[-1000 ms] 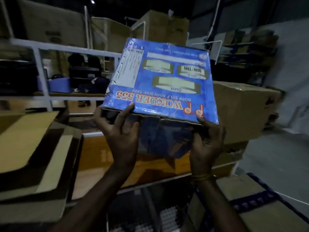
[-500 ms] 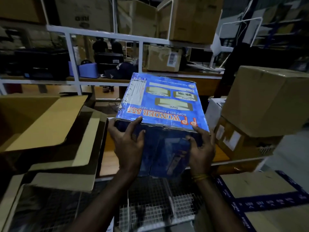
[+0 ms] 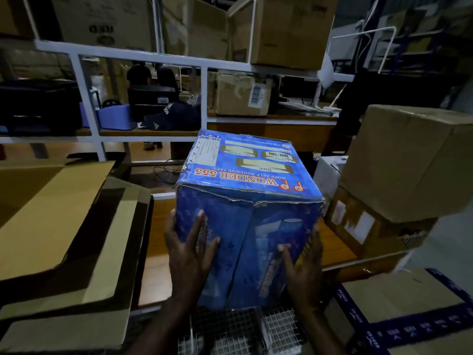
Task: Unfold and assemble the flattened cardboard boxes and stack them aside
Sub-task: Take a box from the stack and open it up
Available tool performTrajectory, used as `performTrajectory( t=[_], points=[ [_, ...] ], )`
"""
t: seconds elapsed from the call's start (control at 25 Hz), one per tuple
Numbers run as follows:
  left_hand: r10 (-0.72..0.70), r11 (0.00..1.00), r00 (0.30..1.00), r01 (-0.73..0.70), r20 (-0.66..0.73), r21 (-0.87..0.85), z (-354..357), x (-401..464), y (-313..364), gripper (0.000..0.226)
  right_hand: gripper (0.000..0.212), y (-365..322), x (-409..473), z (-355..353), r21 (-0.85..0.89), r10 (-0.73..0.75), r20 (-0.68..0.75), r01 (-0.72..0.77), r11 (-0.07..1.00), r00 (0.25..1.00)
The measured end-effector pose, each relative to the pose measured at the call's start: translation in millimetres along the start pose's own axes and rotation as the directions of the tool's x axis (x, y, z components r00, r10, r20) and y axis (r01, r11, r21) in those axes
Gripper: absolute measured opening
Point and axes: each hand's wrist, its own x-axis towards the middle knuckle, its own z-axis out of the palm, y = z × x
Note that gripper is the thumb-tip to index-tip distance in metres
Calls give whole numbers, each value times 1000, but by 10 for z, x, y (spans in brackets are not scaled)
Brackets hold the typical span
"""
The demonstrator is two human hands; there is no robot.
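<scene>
— Lower now than a second ago, isn't it? It was held up near eye level then, printed face tilted toward the camera.

— Yes, the blue printed cardboard box has come down and stands upright in front of the person, over the orange-brown wooden table, its bottom edge by the wire mesh rack. Whether it rests on the table I cannot tell.

— What does the print say?

— On the top face, upside down to the camera: "WONDER 555" in red, then "BOPP SELF ADHESIVE TAPE" in white. Beyond that, panels marked "Size", "Colour" with "BRN/TRN", and "No. of Rolls". A white barcode label sits at the far left corner. So the lettering's base points away from the person.

— And its long axis?

— It looks nearly cubic; no axis is clearly longer. The near face has a vertical seam down the middle.

— The hands?

— The left hand lies flat on the near face's left part, fingers straight and spread, some wrapping the left edge. The right hand presses the right part, fingers straight, thumb laid on the near face.

— Around it?

— Left, a pile of flattened brown cardboard sheets. Right, a plain brown closed carton stacked on a lower brown carton with white labels. At bottom right, a brown carton with dark blue printed tape. Behind, a white metal shelf frame carrying more brown cartons, one stamped "RED".
</scene>
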Motion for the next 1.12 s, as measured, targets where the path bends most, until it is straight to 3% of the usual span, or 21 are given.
performTrajectory(
  t=[0.08, 0.2, 0.32, 0.44, 0.56, 0.72, 0.92, 1.04, 1.12],
  points=[
    [-24, 998, 994, 17, 103, 65, 91, -136, -335, 64, 80, 297, -193, 223, -105, 22, 127, -8, 994, 992],
    [-184, 979, 965, 162, 184, 127, 157, -207, -804, 72, 95, 597, -308, 506, -153, 94, 225, -60, 986, 970],
    [-201, 974, 940, 161, 277, 161, 242, -199, -1076, 77, 105, 646, -223, 749, -224, 98, 151, -62, 973, 984],
    [-257, 964, 942, 234, 215, 126, 387, -115, -959, 75, 115, 548, -66, 894, -274, 119, 10, -112, 955, 993],
    [-250, 966, 962, 240, 112, 100, 459, 184, -710, 68, 92, 340, 181, 881, -262, 33, -65, -49, 964, 997],
    [-236, 953, 971, 228, 18, 200, 507, 730, -379, 57, 64, 27, 756, 823, -282, 31, -30, -38, 959, 999],
    [-283, 891, 949, 205, 142, 406, 600, 1219, -254, 53, 52, -125, 1303, 845, -383, 62, 77, -28, 923, 995],
    [-422, 819, 868, 243, 260, 520, 668, 1428, -209, 55, 59, -88, 1553, 868, -454, 125, 212, -16, 891, 969],
    [-480, 768, 822, 224, 307, 600, 733, 1493, -245, 56, 59, -37, 1693, 899, -474, 177, 366, 20, 880, 914]
  ],
)
